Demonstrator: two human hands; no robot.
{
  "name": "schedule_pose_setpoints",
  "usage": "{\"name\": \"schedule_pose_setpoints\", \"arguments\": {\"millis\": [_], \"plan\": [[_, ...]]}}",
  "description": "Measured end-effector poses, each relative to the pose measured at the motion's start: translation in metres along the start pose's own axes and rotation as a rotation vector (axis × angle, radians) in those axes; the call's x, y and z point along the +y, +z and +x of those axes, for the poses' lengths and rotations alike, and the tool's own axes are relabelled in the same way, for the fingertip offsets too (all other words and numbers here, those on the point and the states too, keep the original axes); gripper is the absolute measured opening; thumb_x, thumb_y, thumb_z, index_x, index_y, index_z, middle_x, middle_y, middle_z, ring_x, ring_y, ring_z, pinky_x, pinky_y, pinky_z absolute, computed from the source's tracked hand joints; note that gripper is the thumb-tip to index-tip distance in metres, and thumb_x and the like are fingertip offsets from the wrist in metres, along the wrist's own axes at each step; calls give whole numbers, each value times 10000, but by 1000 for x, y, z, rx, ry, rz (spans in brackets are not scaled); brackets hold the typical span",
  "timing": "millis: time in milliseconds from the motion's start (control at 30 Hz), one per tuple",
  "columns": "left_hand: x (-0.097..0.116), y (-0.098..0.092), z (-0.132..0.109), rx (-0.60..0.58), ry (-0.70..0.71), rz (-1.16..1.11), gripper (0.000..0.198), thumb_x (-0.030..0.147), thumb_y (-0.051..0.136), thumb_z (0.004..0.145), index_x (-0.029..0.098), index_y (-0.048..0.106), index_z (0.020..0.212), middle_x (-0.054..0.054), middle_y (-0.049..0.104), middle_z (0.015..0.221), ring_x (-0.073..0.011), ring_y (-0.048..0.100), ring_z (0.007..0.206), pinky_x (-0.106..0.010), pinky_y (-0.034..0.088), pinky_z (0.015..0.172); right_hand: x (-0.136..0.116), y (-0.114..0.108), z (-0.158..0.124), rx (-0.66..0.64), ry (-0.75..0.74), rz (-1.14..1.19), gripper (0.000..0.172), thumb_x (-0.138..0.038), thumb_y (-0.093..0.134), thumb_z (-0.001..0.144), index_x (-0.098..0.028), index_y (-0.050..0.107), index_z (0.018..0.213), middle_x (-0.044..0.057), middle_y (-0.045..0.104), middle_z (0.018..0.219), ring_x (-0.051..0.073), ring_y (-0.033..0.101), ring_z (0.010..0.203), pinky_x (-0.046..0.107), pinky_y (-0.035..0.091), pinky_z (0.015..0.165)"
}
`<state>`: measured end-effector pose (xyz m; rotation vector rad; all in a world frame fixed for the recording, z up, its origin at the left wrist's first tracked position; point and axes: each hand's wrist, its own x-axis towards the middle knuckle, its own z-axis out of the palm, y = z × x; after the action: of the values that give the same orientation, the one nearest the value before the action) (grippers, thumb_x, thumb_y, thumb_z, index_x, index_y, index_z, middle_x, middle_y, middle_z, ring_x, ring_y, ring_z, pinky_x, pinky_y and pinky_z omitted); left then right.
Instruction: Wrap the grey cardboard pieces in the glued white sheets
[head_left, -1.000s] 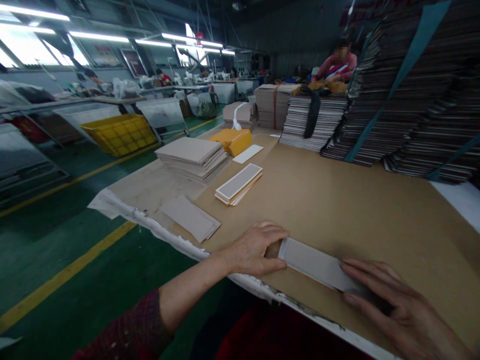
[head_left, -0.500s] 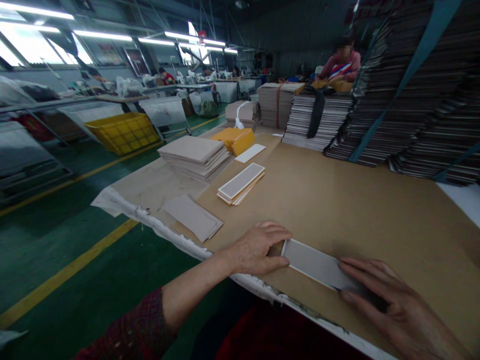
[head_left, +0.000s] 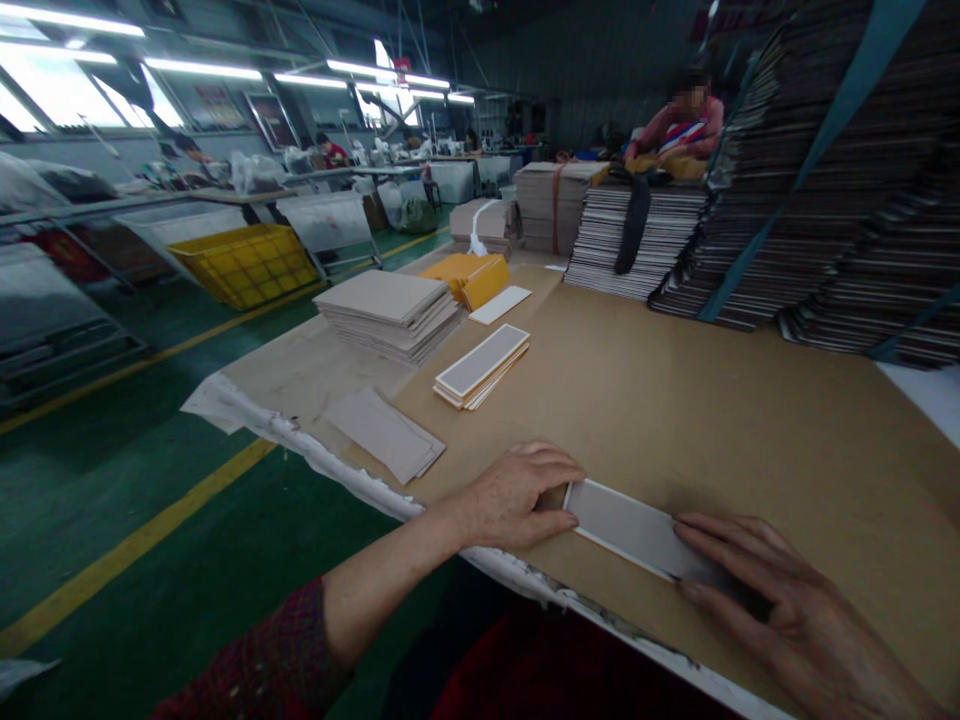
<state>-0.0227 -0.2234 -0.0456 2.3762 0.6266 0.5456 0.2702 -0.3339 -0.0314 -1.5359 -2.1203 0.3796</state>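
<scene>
A grey cardboard strip with a pale border [head_left: 626, 525] lies flat on the brown-covered table, close to its near edge. My left hand [head_left: 517, 495] has its fingertips and thumb at the two corners of the strip's left end. Over the right end curves my right hand [head_left: 772, 590], fingers on the far side and thumb at the near edge, holding the strip between them. That end is hidden under the right hand. Beyond my left hand sits a small stack of similar bordered strips [head_left: 484, 362]. Loose plain grey card pieces [head_left: 386, 432] lie to its left.
Farther back are a stack of larger grey boards [head_left: 386, 300], a yellow-orange bundle [head_left: 480, 278] and one pale strip [head_left: 500, 305]. Tall strapped stacks of dark sheets [head_left: 825, 200] line the right. A person [head_left: 679, 125] works behind them. A yellow crate [head_left: 244, 265] stands left.
Both hands stay on the strip with almost no movement. The person in the background leans slightly and has shifted their arms.
</scene>
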Motion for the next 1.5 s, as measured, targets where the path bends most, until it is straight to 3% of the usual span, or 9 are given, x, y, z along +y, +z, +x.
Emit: {"name": "schedule_pose_setpoints", "arguments": {"millis": [367, 600, 833, 1200, 1333, 1500], "plan": [[0, 4, 3, 51, -72, -10, 314, 321, 733, 811, 208, 695, 1101, -80, 701, 1202, -256, 596, 1151, -471, 457, 1030, 8, -4, -8, -80, 89, 20, 362, -486, 629, 902, -333, 690, 1225, 51, 646, 1303, 299, 588, 1203, 542, 545, 985], [-5, 6, 5, 88, -28, -29, 321, 290, 735, 792, 215, 696, 1101, -71, 715, 1165, -252, 601, 1129, -474, 471, 1020, 11, -21, -21, -79, 152, 73, 316, -468, 637, 905, -336, 709, 1184, 42, 658, 1290, 276, 603, 1191, 508, 554, 984], [-4, 5, 6, 82, -39, -38, 312, 276, 725, 805, 229, 687, 1111, -63, 709, 1172, -245, 589, 1149, -482, 472, 1018, 11, -19, -26, -75, 164, 87, 319, -409, 605, 933, -313, 687, 1226, 57, 632, 1327, 287, 550, 1254, 541, 500, 1045], [-4, 5, 5, 75, -39, -37, 302, 270, 724, 819, 218, 682, 1114, -69, 699, 1188, -243, 571, 1168, -477, 471, 1022, 10, -15, -31, -81, 65, 13, 369, -304, 568, 961, -288, 608, 1328, 61, 591, 1379, 278, 485, 1310, 538, 465, 1081], [-3, 3, 5, 51, -23, -6, 272, 271, 712, 833, 207, 679, 1095, -70, 692, 1178, -240, 565, 1161, -467, 470, 1031, 9, -13, -34, -90, -6, -89, 399, -277, 538, 975, -227, 569, 1369, 84, 562, 1412, 281, 472, 1318, 532, 452, 1095], [3, -1, 2, -13, 40, 197, 250, 297, 621, 914, 192, 666, 1137, -110, 582, 1326, -292, 421, 1331, -518, 385, 1132, 1, -9, -35, -68, -70, -311, 385, -309, 533, 977, -129, 607, 1309, 141, 613, 1322, 326, 541, 1211, 548, 516, 998]]}}
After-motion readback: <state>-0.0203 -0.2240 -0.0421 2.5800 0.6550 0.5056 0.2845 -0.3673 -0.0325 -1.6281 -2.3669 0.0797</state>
